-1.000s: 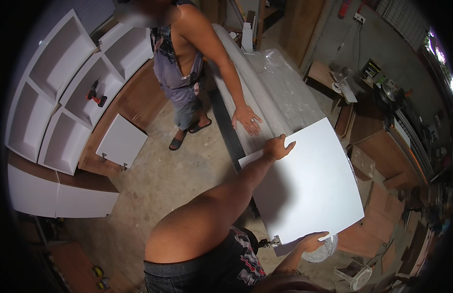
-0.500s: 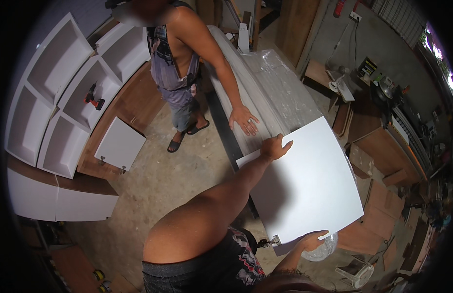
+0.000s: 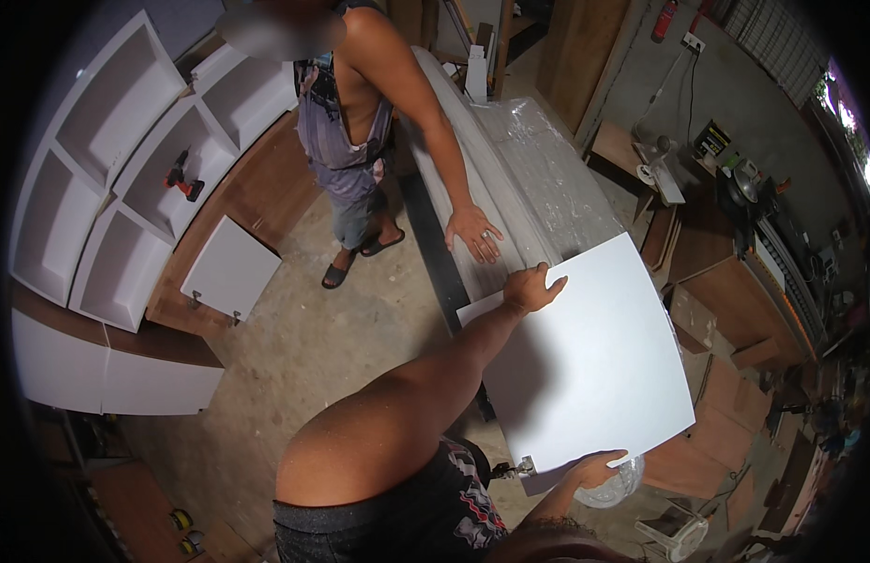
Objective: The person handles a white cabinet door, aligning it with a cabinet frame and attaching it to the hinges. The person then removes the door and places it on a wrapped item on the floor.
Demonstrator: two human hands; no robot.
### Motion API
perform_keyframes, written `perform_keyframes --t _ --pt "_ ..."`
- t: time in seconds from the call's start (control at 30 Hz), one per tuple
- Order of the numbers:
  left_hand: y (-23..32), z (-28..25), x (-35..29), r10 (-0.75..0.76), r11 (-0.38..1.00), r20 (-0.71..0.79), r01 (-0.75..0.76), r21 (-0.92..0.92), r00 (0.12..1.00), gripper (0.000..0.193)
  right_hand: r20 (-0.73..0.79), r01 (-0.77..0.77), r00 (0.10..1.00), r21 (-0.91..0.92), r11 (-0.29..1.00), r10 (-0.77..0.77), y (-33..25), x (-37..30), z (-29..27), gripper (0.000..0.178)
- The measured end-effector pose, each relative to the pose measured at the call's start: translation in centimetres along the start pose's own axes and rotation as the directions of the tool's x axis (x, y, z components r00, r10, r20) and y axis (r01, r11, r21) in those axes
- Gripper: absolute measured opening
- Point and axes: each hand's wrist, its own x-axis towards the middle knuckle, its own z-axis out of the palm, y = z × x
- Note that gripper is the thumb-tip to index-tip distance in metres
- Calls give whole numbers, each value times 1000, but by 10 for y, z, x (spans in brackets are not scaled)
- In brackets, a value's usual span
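Your left hand (image 3: 536, 287) and right hand (image 3: 596, 468) grip a flat white panel (image 3: 599, 366), silver metal hinge (image 3: 525, 464) fitted at near-left corner, boxy white cabinets (image 3: 116, 108) doorless.

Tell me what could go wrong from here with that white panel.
The co-worker's hand rests close to the far end of the white panel and might get knocked or pinched if the panel shifts. The metal fitting at the near corner is close to the dark shorts and could snag them. If the right hand slips, the near edge may drop.
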Motion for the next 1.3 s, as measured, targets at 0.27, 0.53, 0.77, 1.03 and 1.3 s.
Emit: perform_keyframes --t 0.27,0.53,0.77,1.03,1.3 --pt "3 -5 -1 -10 1000 24 10 -9 1000 63 -8 -20 1000 -7 1000 20 9 8 9 99" --pt "1 -4 -2 -3 1000 -1 3 -4 1000 62 18 1 1000 -13 1000 -1 3 1 2 99" --pt "-4 7 2 17 1000 -52 -18 -12 998 59 -46 12 999 -20 1000 -13 17 16 18 99" --pt "3 -8 -4 -12 1000 -10 12 2 1000 62 -30 0 1000 -25 1000 -1 14 14 15 97" --pt "-11 7 0 -15 1000 -109 16 3 994 58 3 17 1000 78 997 -18 -7 -8 1 93"
